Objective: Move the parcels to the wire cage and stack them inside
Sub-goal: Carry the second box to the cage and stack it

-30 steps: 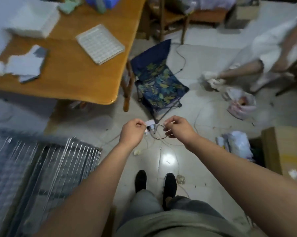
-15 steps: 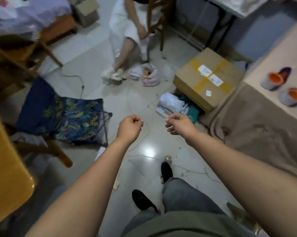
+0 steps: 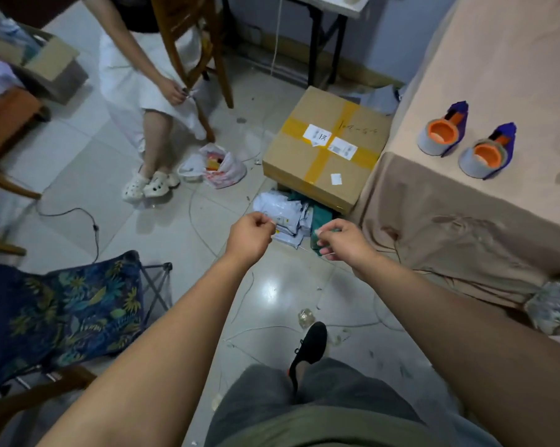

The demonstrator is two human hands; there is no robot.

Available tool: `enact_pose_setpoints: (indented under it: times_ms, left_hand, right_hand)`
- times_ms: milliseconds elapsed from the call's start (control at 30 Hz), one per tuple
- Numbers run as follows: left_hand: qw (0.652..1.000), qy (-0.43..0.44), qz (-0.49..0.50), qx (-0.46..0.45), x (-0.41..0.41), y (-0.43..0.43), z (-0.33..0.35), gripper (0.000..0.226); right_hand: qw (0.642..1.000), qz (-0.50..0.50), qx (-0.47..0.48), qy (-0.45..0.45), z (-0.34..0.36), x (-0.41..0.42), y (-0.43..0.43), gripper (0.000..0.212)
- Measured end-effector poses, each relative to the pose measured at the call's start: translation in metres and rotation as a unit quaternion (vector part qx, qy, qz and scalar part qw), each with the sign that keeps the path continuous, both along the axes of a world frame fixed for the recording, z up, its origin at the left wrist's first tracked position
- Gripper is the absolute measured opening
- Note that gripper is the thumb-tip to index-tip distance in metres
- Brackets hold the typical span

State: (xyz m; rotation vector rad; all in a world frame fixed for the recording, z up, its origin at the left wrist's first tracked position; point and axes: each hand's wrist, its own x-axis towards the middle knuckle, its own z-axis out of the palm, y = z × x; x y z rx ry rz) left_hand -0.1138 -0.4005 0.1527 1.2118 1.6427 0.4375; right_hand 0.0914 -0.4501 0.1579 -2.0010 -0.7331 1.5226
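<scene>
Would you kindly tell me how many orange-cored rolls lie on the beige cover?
2: one roll lies nearer the taped box; the other roll sits beside it, to its right. None seem hidden.

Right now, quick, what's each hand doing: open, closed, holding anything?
Left hand: fingers curled; whether it holds anything cannot be told.
Right hand: fingers curled too; a hold cannot be told.

One taped cardboard box (image 3: 325,150) is counted, one plastic bag (image 3: 219,167), one leaf-print folding chair (image 3: 66,311) — and two purple-and-orange slippers (image 3: 441,133) (image 3: 485,156); the heaped white parcels (image 3: 282,212) cannot be numbered.
</scene>
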Motion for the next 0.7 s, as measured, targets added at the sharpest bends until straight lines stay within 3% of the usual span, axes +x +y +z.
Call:
enact_pose_setpoints:
  times_ms: [267,467,700]
  left_hand:
    - [0.998,0.003,-0.061,-0.008,0.037,0.093,-0.011,0.037]
    - [0.992,-0.024,-0.099,-0.077,0.054,0.187,-0.040,0.046]
    - [0.983,0.023,-0.142,-0.118,0.065,0.318,-0.108,0.033]
  right_hand:
    - [0.997,-0.073,-0.038,0.010,-0.010,0.041,0.069,0.036]
    - [0.990,-0.131,-0.040,0.019,-0.037,0.060,0.140,0.051]
    - [0.980,-0.190,-0.063,0.012,-0.096,0.075,0.231,0.066]
